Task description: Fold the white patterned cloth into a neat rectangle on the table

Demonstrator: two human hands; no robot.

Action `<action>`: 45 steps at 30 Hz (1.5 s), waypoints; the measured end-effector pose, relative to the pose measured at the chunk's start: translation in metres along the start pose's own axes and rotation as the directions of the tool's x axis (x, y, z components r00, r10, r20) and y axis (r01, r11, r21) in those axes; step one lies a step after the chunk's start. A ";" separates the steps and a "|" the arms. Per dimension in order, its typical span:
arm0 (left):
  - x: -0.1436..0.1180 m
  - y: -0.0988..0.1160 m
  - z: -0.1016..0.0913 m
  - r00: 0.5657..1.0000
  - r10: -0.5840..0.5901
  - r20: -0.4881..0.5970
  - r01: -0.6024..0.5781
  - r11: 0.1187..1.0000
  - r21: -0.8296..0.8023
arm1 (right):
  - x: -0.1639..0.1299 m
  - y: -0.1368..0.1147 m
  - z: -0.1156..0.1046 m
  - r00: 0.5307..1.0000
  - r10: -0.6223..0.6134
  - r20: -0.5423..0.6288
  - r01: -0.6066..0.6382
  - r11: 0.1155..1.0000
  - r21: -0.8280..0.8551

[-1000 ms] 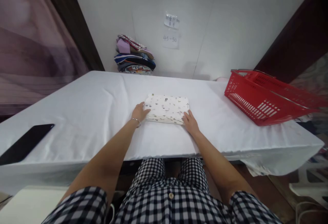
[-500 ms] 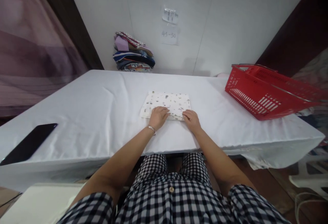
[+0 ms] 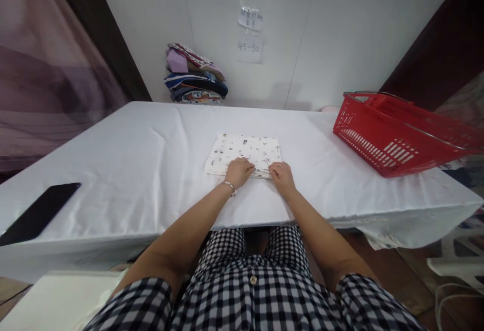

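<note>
A folded white cloth (image 3: pixel 244 147) with small dark printed figures lies flat on the white-covered table in front of me. Its near edge shows several stacked layers. My left hand (image 3: pixel 240 170), with a bracelet at the wrist, is closed on that near edge around its middle, fingers pinched together. At the near right corner, my right hand (image 3: pixel 282 175) pinches the cloth's edge between thumb and fingers. Whether the cloth is a garment or a plain piece of fabric cannot be made out.
On the right of the table (image 3: pixel 124 169) stands a red plastic basket (image 3: pixel 381 139) with metal handles. A pile of folded fabrics (image 3: pixel 196 76) rests against the back wall. A black phone-like slab (image 3: pixel 40 212) lies at the left front edge.
My left hand has slid slightly right along the near edge, closer to my right hand, its fingers more pinched. My right hand stays at the corner. The view has shifted a little.
</note>
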State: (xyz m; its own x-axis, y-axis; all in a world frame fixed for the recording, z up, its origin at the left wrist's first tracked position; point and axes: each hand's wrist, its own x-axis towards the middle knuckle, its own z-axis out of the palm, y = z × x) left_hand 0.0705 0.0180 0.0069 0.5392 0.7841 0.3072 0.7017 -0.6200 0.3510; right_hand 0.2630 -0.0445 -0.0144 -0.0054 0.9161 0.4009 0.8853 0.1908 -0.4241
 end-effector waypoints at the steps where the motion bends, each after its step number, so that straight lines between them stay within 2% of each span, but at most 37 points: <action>1: 0.000 0.000 0.001 1.000 0.005 0.001 -0.005 1.000 0.002 | -0.001 -0.001 -0.001 1.000 -0.012 -0.014 0.012 1.000 0.003; 7: -0.005 0.000 0.002 0.998 0.038 -0.043 -0.040 0.999 -0.037 | -0.005 0.005 -0.004 0.993 -0.115 -0.025 0.116 0.992 0.056; 13: -0.007 0.002 0.005 0.993 0.042 -0.112 -0.045 0.999 -0.027 | -0.007 0.012 -0.002 0.954 -0.271 -0.132 0.282 0.957 0.073; 18: -0.009 0.006 0.006 0.991 0.071 -0.117 -0.067 0.997 0.037 | -0.006 0.010 -0.004 0.944 -0.318 -0.085 0.320 0.947 0.007; 22: -0.014 0.005 0.005 0.992 0.100 -0.080 -0.094 0.993 0.073 | -0.007 0.008 -0.005 0.945 -0.322 -0.057 0.323 0.947 -0.003; 28: -0.030 -0.019 -0.004 0.978 0.207 -0.014 -0.206 0.977 0.046 | -0.007 0.009 -0.005 0.945 -0.325 -0.023 0.325 0.946 -0.014; 36: -0.047 -0.059 -0.029 0.984 0.175 0.009 -0.173 0.957 0.232 | -0.012 0.005 -0.002 0.954 -0.300 0.023 0.301 0.949 -0.089; 41: -0.053 -0.069 -0.031 0.976 0.212 0.051 -0.217 0.924 0.315 | -0.013 0.000 -0.004 0.952 -0.299 0.066 0.306 0.939 -0.155; 45: -0.048 -0.066 -0.032 0.980 0.176 0.090 -0.197 0.903 0.381 | -0.013 -0.003 -0.004 0.945 -0.312 0.101 0.327 0.921 -0.212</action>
State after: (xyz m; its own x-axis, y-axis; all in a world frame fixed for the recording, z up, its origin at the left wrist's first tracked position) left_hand -0.0170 0.0204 -0.0024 0.6941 0.6616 0.2836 0.7047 -0.7050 -0.0802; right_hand 0.2626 -0.0583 -0.0151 -0.3285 0.8415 0.4288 0.9122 0.4004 -0.0869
